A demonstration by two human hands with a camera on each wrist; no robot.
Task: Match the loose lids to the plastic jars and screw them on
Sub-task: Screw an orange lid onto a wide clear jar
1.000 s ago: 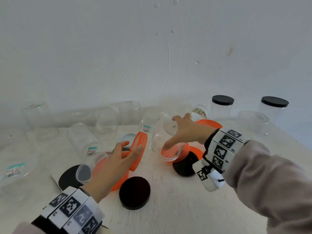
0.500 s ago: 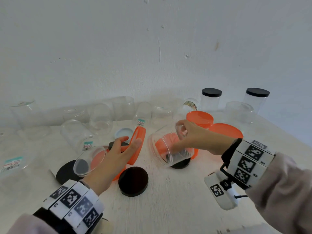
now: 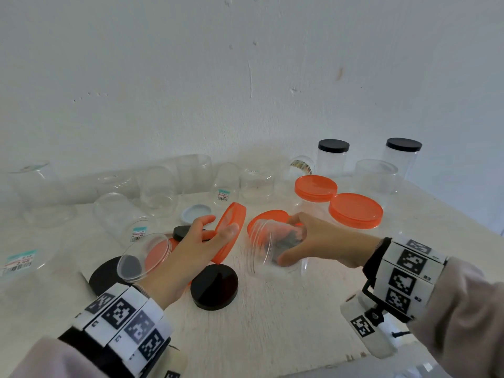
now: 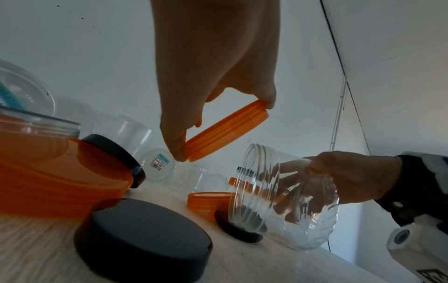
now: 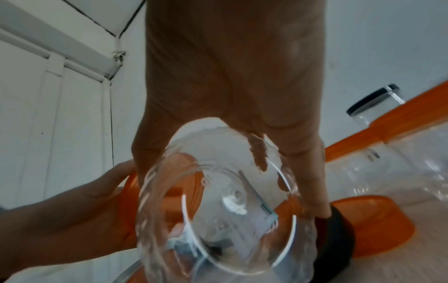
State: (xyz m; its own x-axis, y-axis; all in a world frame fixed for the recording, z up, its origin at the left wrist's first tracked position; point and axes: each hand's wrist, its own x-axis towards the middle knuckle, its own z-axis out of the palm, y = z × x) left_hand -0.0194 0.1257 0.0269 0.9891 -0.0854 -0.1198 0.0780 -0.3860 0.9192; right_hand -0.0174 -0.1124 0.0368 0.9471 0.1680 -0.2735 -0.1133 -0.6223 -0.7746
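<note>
My left hand [image 3: 203,241] pinches an orange lid [image 3: 230,233] by its rim, held on edge above the table; the left wrist view shows thumb and fingers on the orange lid [image 4: 226,134]. My right hand [image 3: 313,238] grips a clear plastic jar [image 3: 268,248] tilted on its side, its threaded mouth turned left toward the lid. A small gap separates lid and jar mouth. Seen from the left wrist, the jar [image 4: 283,197] hangs just over a black lid [image 4: 238,229]. The right wrist view looks at the jar [image 5: 218,210] from its base, with fingers wrapped around it.
Loose black lids [image 3: 214,286] and orange lids [image 3: 268,216] lie on the white table [image 3: 272,336]. Two orange-capped jars [image 3: 354,211] stand right of my hands, two black-capped jars [image 3: 333,156] at the back right. Several open clear jars [image 3: 161,192] lie along the wall.
My right hand lifted the clear jar off the table, tipped it onto its side and brought it left toward the orange lid. My left hand stayed put holding the lid.
</note>
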